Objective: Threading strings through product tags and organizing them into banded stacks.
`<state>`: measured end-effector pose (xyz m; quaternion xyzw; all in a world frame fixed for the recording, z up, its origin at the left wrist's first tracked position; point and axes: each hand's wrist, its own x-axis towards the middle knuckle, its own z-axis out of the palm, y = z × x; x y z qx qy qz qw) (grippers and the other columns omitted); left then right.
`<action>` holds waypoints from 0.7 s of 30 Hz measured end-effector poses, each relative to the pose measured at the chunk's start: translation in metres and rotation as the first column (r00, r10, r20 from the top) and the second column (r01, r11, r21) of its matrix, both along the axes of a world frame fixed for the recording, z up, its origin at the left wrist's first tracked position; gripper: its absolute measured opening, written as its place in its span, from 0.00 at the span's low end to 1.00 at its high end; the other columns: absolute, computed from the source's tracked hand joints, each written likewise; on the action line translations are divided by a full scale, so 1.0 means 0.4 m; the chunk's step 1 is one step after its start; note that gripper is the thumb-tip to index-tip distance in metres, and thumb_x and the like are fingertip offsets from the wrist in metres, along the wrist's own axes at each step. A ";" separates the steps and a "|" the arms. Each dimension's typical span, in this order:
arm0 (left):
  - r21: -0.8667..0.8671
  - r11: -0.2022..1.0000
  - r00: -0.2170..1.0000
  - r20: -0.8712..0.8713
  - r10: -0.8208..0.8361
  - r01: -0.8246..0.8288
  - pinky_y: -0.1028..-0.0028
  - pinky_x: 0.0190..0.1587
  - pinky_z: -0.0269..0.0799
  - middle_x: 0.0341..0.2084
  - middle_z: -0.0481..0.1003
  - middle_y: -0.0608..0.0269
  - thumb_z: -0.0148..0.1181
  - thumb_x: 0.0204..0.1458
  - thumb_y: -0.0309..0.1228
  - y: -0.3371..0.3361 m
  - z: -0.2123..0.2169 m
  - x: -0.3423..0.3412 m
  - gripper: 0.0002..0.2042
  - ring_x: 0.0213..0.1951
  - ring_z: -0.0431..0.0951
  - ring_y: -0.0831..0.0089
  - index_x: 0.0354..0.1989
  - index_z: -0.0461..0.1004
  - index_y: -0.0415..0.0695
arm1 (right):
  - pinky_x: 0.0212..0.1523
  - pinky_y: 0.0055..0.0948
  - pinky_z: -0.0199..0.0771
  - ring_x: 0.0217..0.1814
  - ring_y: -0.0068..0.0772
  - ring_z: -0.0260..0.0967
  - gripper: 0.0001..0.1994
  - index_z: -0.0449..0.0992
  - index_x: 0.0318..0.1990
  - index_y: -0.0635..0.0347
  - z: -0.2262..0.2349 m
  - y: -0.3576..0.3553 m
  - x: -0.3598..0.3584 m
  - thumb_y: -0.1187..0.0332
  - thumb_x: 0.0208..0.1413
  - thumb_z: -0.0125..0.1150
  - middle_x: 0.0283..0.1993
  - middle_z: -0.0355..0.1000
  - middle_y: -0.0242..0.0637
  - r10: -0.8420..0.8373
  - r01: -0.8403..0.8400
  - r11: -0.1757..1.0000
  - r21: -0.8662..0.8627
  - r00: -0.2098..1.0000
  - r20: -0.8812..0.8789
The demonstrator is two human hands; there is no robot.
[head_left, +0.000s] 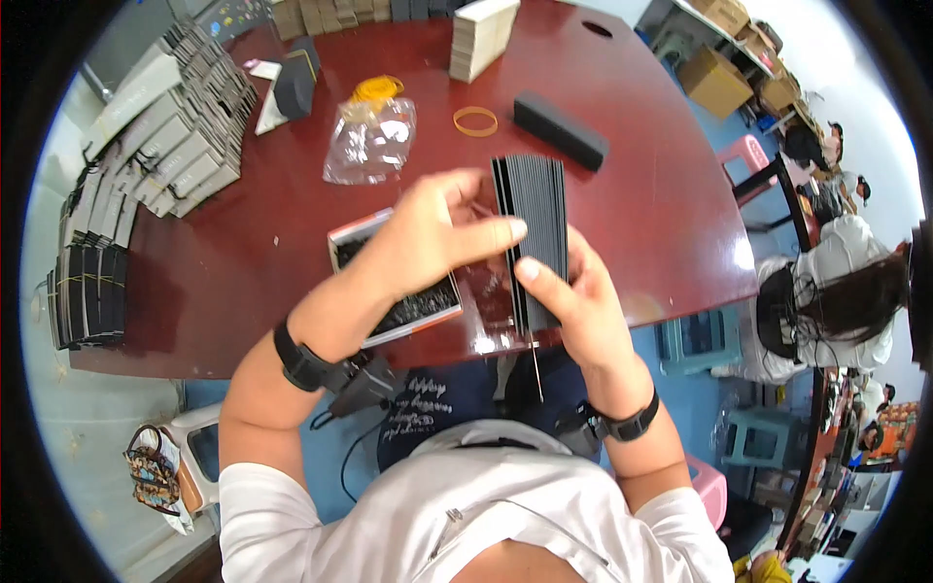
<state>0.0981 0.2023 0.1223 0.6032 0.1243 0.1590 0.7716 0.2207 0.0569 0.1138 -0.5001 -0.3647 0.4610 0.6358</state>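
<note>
Above the table's near edge, both hands grip a thick stack of thin black cards [536, 199], its layered edges turned up toward me. My left hand [432, 233] is closed on the stack's left side, thumb lying across the edges. My right hand [588, 301] wraps round the lower right side, its thumb pressed near the left thumb. A thin strip hangs below the stack's lower end. Partly hidden under my left forearm is an open shallow box [428, 316] with small dark pieces in it. Fingers behind the stack are mostly hidden.
On the red-brown table [671, 214] lie a dark long block [561, 131], a loose rubber band [475, 121] and a clear plastic bag [369, 146] with yellow bands. Banded stacks of grey pieces [185, 136] line the left side. A pale stack [483, 39] stands behind. A person [846, 291] sits at right.
</note>
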 end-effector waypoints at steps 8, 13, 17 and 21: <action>0.134 0.986 0.995 0.023 0.097 -0.099 0.78 0.38 0.74 0.33 0.77 0.62 0.61 0.52 0.33 0.007 0.005 0.011 0.15 0.33 0.77 0.78 0.43 0.73 0.35 | 0.41 0.19 0.69 0.41 0.17 0.67 0.20 0.67 0.49 0.66 0.011 0.021 0.002 0.64 0.54 0.65 0.41 0.70 0.31 -0.014 0.013 1.000 -0.014 0.999 -0.046; 0.143 0.986 0.996 0.036 0.079 -0.084 0.78 0.39 0.74 0.34 0.77 0.62 0.61 0.52 0.32 0.013 -0.001 0.014 0.16 0.34 0.77 0.78 0.44 0.72 0.35 | 0.42 0.19 0.69 0.42 0.17 0.67 0.20 0.67 0.49 0.66 0.013 0.018 0.006 0.64 0.54 0.65 0.41 0.70 0.31 -0.006 0.003 0.999 -0.033 0.996 -0.093; 0.138 0.990 0.999 0.035 0.024 -0.028 0.76 0.45 0.71 0.41 0.75 0.60 0.56 0.54 0.32 0.014 0.012 -0.005 0.17 0.42 0.75 0.77 0.49 0.70 0.35 | 0.46 0.21 0.69 0.45 0.18 0.67 0.21 0.67 0.52 0.65 0.032 0.014 -0.003 0.65 0.55 0.64 0.43 0.70 0.31 0.006 -0.012 0.998 -0.066 0.995 -0.098; 0.057 0.998 0.999 0.053 0.004 -0.007 0.75 0.45 0.72 0.43 0.74 0.62 0.58 0.52 0.27 0.006 -0.001 -0.003 0.19 0.44 0.74 0.76 0.52 0.68 0.34 | 0.51 0.22 0.67 0.49 0.18 0.66 0.23 0.65 0.56 0.65 0.016 0.003 0.002 0.67 0.55 0.62 0.48 0.70 0.31 0.031 -0.035 0.999 -0.034 0.994 -0.105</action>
